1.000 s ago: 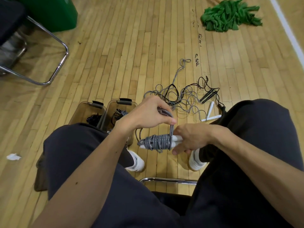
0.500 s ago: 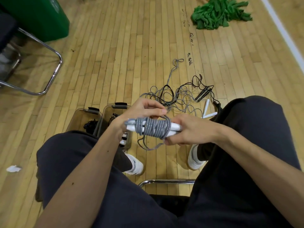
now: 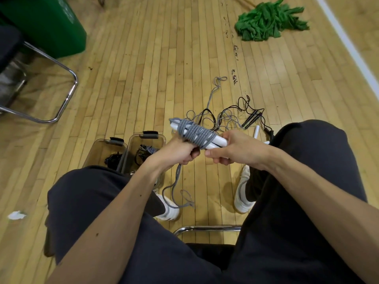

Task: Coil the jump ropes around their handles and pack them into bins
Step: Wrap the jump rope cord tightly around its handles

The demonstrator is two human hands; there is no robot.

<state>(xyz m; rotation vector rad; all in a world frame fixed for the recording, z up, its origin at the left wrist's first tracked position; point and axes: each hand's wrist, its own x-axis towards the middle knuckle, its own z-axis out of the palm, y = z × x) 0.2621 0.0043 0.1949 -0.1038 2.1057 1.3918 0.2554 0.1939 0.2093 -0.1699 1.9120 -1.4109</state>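
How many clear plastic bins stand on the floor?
2. The left bin stands by the left knee, the right bin close beside it; others may be hidden.

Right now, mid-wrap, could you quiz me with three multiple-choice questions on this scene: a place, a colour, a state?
1. Where do the two clear bins stand?
A. on the floor by the left leg
B. on the person's lap
C. on a shelf
2. What colour is the rope wound on the white handles?
A. black
B. grey
C. green
3. How far along is that rope?
A. fully wound, no slack
B. mostly wound, a loose tail hanging
C. not wound at all

Answers: 1 A, the bins sit on the floor beside the left leg. 2 B, grey turns cover the handles that the right hand grips. 3 B, the tail drops from the left hand.
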